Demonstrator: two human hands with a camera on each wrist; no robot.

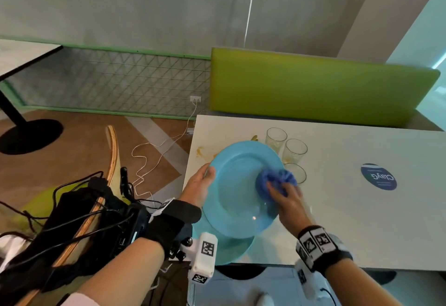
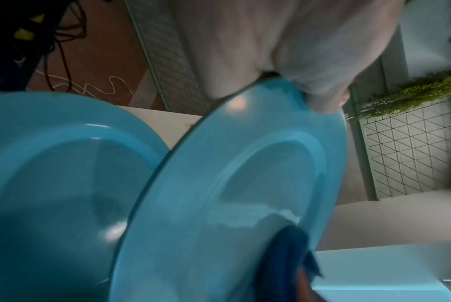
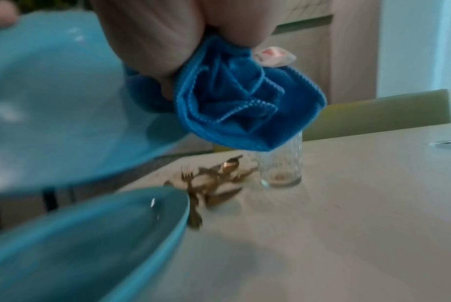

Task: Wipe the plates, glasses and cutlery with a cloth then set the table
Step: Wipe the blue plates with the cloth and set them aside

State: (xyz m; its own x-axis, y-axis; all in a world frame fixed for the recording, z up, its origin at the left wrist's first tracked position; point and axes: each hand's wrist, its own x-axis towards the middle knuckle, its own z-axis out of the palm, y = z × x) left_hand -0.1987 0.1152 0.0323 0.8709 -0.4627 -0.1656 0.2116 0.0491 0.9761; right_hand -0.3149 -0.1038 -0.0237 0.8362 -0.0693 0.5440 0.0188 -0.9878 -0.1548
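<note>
My left hand (image 1: 201, 182) grips the left rim of a light blue plate (image 1: 239, 190) and holds it tilted above the white table (image 1: 362, 221). My right hand (image 1: 283, 196) clutches a bunched blue cloth (image 1: 272, 180) against the plate's right side. The cloth (image 3: 235, 98) and the plate (image 3: 51, 92) fill the right wrist view. A second blue plate (image 1: 229, 250) lies flat under the held one near the table's front edge. Three clear glasses (image 1: 294, 150) stand behind the plate. Gold cutlery (image 3: 214, 181) lies in a heap beside one glass (image 3: 281, 165).
A green padded bench back (image 1: 313, 86) runs along the table's far side. A round blue sticker (image 1: 378, 176) sits on the table to the right. On the left, a chair (image 1: 72, 221) holds black gear and cables. White cable (image 1: 154, 151) trails over the floor.
</note>
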